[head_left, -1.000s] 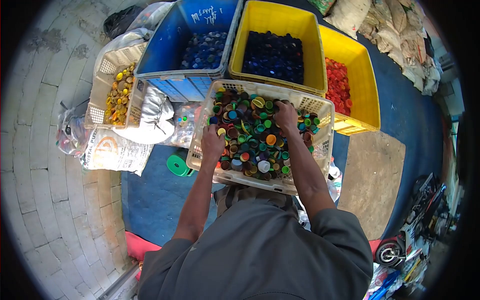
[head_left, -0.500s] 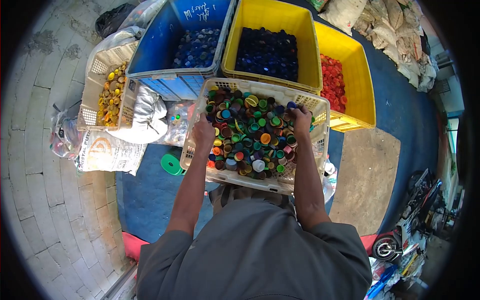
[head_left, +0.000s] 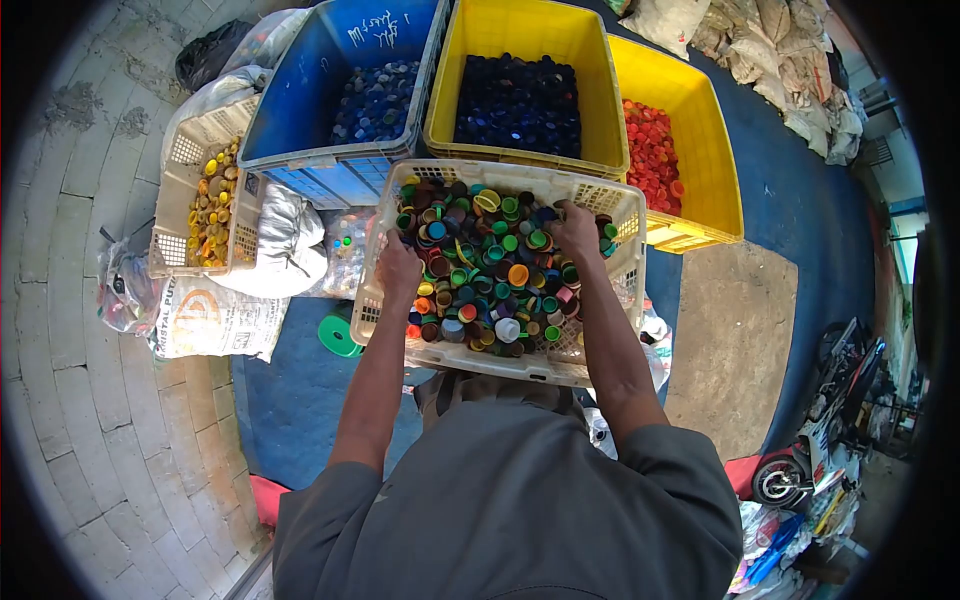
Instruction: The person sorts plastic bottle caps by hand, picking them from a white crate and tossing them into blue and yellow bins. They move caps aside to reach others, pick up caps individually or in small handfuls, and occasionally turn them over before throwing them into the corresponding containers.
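A pale plastic crate (head_left: 490,358) full of mixed bottle caps (head_left: 490,265) is in front of my body. My left hand (head_left: 400,266) is at the crate's left inner side, its fingers curled over the edge of the caps; what is in them, if anything, is hidden. Over the caps at the upper right, my right hand (head_left: 578,232) has its fingers bent together, a dark cap close beside the fingertips. Whether it grips a cap is hidden. Green, brown, orange and white caps lie between the hands.
Beyond the crate stand a blue bin (head_left: 290,110) with blue caps, a yellow bin (head_left: 600,90) with dark blue caps and another yellow bin (head_left: 705,130) with red caps. At left, a smaller crate (head_left: 165,225) of yellow caps rests on sacks (head_left: 225,325). A motorcycle (head_left: 800,470) is at right.
The view has shifted slightly, so the bins and crate appear further left. My right hand has moved from the blue cap at its fingertips to a spot just right of a dark cap.
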The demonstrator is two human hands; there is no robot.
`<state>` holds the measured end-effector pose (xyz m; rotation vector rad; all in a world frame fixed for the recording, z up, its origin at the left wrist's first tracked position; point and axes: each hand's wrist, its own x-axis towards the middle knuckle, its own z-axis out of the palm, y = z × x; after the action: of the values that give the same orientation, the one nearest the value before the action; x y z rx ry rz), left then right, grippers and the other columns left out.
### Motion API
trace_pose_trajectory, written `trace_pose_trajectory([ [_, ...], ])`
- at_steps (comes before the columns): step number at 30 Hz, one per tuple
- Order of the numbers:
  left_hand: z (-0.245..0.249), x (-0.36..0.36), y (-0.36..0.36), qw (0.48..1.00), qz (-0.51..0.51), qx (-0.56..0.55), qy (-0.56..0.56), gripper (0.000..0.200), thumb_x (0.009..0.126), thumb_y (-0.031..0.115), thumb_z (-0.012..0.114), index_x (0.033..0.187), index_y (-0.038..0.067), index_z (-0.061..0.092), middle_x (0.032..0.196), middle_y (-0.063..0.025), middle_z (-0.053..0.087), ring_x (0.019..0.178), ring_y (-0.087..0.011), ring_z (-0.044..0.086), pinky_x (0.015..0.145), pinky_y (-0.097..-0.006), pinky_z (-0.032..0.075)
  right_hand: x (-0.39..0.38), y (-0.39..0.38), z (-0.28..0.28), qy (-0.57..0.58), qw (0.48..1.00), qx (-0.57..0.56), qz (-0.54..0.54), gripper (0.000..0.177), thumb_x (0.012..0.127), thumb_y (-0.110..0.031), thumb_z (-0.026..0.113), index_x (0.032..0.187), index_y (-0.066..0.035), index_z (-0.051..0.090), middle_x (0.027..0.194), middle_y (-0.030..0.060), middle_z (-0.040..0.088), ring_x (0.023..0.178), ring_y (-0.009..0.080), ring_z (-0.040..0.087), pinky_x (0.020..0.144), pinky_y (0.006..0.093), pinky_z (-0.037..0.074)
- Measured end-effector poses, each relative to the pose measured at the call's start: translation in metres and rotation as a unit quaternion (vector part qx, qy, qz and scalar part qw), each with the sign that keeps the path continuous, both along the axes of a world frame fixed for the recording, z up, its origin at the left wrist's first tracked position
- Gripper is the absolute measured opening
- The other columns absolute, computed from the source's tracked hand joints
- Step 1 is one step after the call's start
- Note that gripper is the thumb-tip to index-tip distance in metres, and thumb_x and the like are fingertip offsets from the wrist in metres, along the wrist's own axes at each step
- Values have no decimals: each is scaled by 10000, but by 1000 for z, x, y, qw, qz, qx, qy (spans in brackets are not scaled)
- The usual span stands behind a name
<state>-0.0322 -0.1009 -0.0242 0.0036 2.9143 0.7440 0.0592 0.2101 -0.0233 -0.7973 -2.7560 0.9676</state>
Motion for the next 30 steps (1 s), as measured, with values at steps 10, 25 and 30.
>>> trace_pose_trajectory([
  [10, -9, 2, -10, 998, -50, -8, 34, 382, 846, 184, 655, 1192, 57, 557, 1089, -215, 601, 985, -393, 624, 816, -475, 510, -16, 1, -3, -28, 999, 16, 1, 281, 782, -243, 719, 975, -40, 709, 915, 194, 687, 870, 367, 662, 764, 444, 512],
  [25, 2, 5, -7, 991, -109, -74, 35, 526, 829, 41, 584, 1338, 73, 458, 1152, -161, 620, 984, -397, 632, 796, -490, 524, 9, -12, 30, 197, 702, -646, -224, 224, 903, -266, 618, 961, -57, 562, 788, 59, 570, 612, 144, 551, 527, 269, 417],
  [30, 3, 5, -11, 987, -137, -37, 78, 464, 818, 85, 649, 1263, 49, 521, 1108, -166, 638, 998, -384, 625, 816, -469, 511, 10, -27, 27, 105, 745, -644, -137, 188, 897, -235, 635, 927, -81, 532, 735, 39, 533, 602, 138, 537, 525, 277, 427],
])
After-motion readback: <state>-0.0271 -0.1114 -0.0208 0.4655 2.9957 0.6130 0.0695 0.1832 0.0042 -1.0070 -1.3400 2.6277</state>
